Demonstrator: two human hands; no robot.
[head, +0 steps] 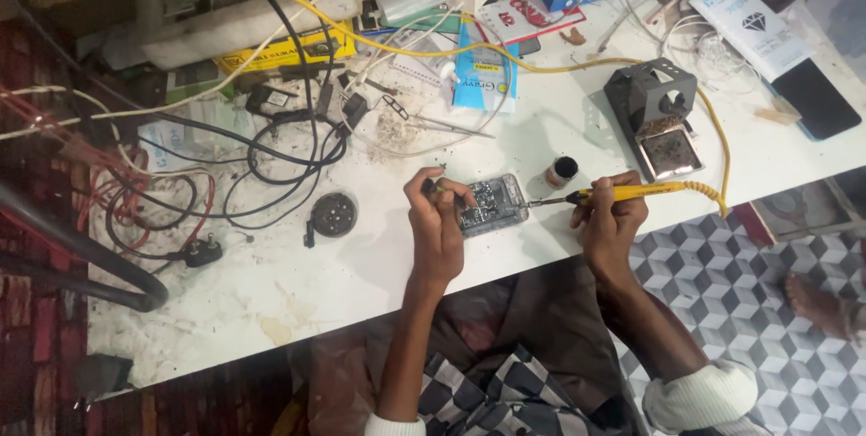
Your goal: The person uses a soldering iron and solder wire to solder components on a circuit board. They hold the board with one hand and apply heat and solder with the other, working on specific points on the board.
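2 hands are at work in the head view, both yours, low over the white worktable. Your left hand is curled closed, its fingertips pinching something small and dark at the left edge of an opened phone; what that small thing is cannot be told. The phone lies flat near the table's front edge, between your hands. Its back is off, so you see a grey-silver frame around a dark board crowded with tiny parts.

Your right hand is wrapped tight around a yellow soldering iron, held nearly level, with its metal tip touching the phone's right end. The iron's yellow cord loops up and across the table behind it.

Just beyond the iron sits a small round pot with a dark top, and beside that a black soldering iron stand. To the left, well apart from the phone, lie a tangle of black cables and a round black speaker.
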